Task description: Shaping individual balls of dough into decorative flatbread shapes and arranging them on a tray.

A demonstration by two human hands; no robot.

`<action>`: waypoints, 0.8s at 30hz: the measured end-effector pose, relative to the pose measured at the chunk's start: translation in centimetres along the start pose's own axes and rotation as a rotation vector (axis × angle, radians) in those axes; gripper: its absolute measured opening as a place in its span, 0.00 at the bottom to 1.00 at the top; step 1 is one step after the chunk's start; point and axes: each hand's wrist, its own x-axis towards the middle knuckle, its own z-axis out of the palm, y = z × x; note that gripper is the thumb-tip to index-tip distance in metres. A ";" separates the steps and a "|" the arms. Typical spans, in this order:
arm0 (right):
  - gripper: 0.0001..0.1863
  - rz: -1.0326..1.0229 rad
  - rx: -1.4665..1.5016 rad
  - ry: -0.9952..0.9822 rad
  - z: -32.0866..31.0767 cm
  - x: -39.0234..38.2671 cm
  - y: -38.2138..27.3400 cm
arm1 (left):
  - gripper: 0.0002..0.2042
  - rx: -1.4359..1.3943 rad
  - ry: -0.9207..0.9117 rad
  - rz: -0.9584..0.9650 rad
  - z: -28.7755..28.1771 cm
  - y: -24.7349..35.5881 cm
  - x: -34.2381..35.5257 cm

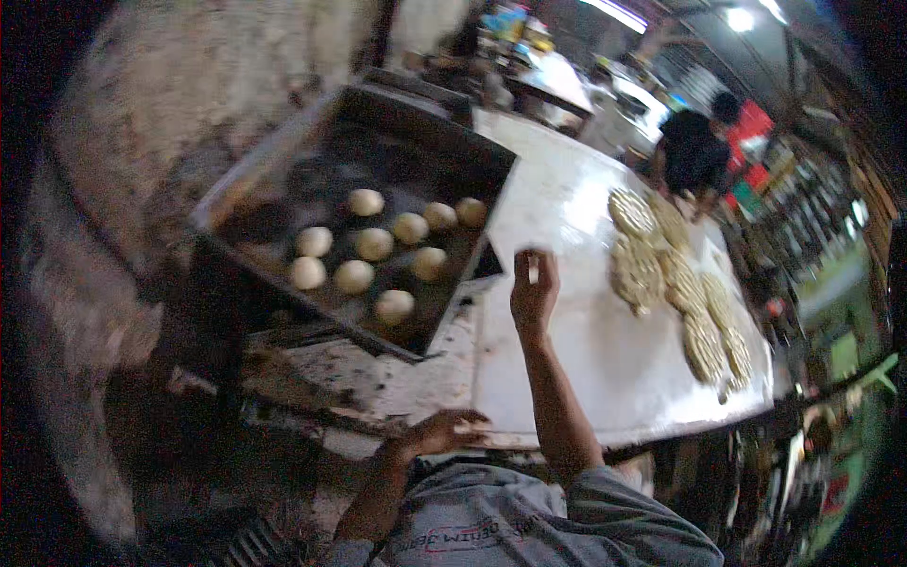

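Note:
My right hand (535, 293) is raised over the white table, just right of the tray. Its fingers curl round a small pale spot, which could be a bit of dough or the table showing through. Low at the table's front edge is my left hand (446, 433), its fingers stretched loosely to the right with nothing visible in them. Several pale dough balls (375, 245) sit spaced apart in a dark square tray (435, 125) at the left. Across the table's right side lie several flat coiled dough rounds (704, 345), some touching one another. The picture is slightly blurred.
The tray's near corner rests on a worn, stained surface (416, 378) beside the smooth white table top (586, 378). A rough wall (217, 85) rises at the left. At the table's far right end, a person in dark clothes (692, 151) bends over. Behind is another cluttered table (557, 76).

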 end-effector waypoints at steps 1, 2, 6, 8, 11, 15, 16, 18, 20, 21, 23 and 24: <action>0.07 0.125 -0.043 0.034 -4.3 -2.3 8.2 | 0.20 -0.035 0.170 0.030 0.6 -1.4 2.7; 0.07 0.264 -0.062 0.054 -7.9 -4.8 12.8 | 0.19 0.075 0.258 -0.151 0.8 -1.9 5.2; 0.10 0.518 -0.494 0.229 -24.3 -12.8 22.9 | 0.15 0.879 0.333 0.159 2.9 -3.0 12.8; 0.13 0.605 -0.518 0.387 -30.8 -15.3 26.4 | 0.14 1.099 0.318 0.227 4.3 -4.0 16.0; 0.14 0.482 -0.727 0.332 -35.6 -15.9 30.3 | 0.10 1.015 0.518 0.106 5.1 -5.9 21.4; 0.11 0.445 -0.888 0.340 -38.9 -8.7 36.9 | 0.12 1.257 0.734 0.357 2.3 -9.4 23.8; 0.13 0.995 -0.431 0.381 -39.7 -3.3 38.8 | 0.13 0.965 0.815 0.079 3.8 -7.7 26.0; 0.18 0.921 -0.727 0.227 -43.0 0.9 45.6 | 0.14 1.025 0.822 -0.003 4.9 -6.0 29.6; 0.20 0.598 -0.726 0.105 -43.2 3.5 50.0 | 0.13 1.000 0.868 0.133 3.3 -7.5 31.6; 0.20 0.604 -0.679 0.081 -41.0 5.3 50.6 | 0.12 0.952 0.902 0.273 2.6 -7.9 31.4; 0.24 0.734 -0.997 0.178 -37.0 10.5 50.3 | 0.11 0.932 1.009 0.232 2.9 -7.7 31.1; 0.24 0.737 -0.988 0.182 -37.9 11.6 52.9 | 0.10 0.860 1.049 0.211 3.3 -7.9 31.8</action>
